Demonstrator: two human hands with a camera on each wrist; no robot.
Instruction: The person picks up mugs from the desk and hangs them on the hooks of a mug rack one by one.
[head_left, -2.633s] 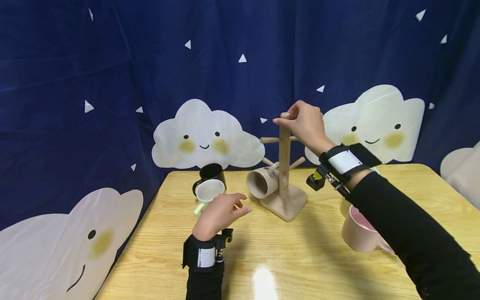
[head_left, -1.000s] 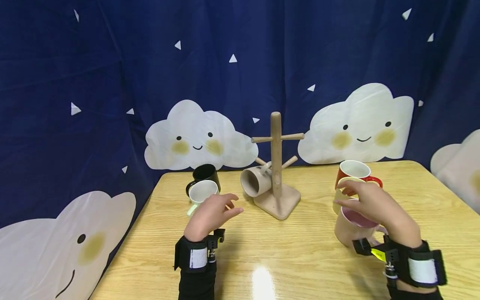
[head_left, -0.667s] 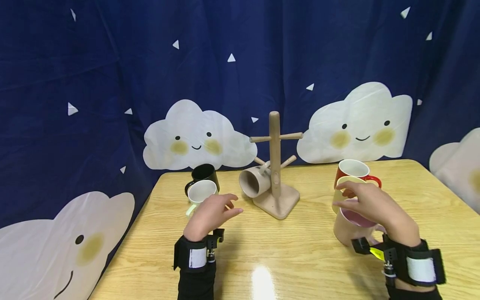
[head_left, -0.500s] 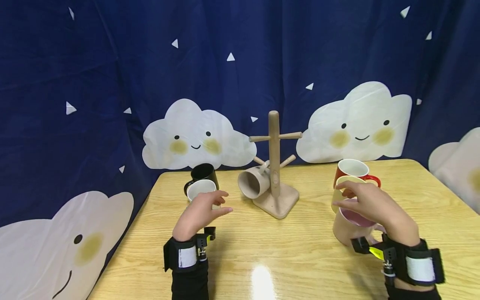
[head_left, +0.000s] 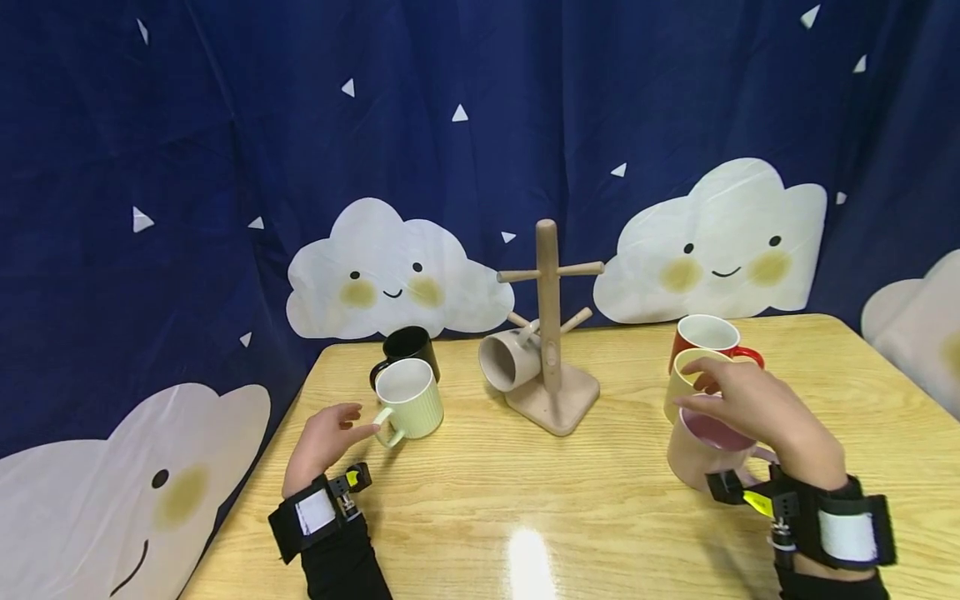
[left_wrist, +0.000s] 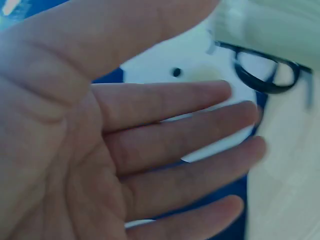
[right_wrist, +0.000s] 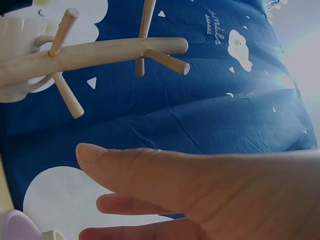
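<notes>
My left hand [head_left: 322,442] is just left of a ribbed pale green mug [head_left: 422,413], its thumb tip close to the handle; whether they touch I cannot tell. In the left wrist view its fingers [left_wrist: 180,137] are spread straight, with nothing in the palm. Over a pink mug [head_left: 693,454] at the right hovers my right hand [head_left: 761,412], fingers relaxed and holding nothing. Between the hands stands a wooden mug tree [head_left: 550,312], also seen in the right wrist view. A light greyish mug [head_left: 528,364] hangs by its handle from a lower peg.
Behind the pale green mug is a black mug [head_left: 426,350]. On the right, a yellow mug [head_left: 677,400] and a red mug [head_left: 678,346] stand in line behind the pink one. A blue curtain [head_left: 465,50] closes off the table's [head_left: 487,508] back.
My right hand has come down from the mug tree's top to above the pink mug, then stayed there. My left hand has moved left from in front of the pale green mug to its handle side.
</notes>
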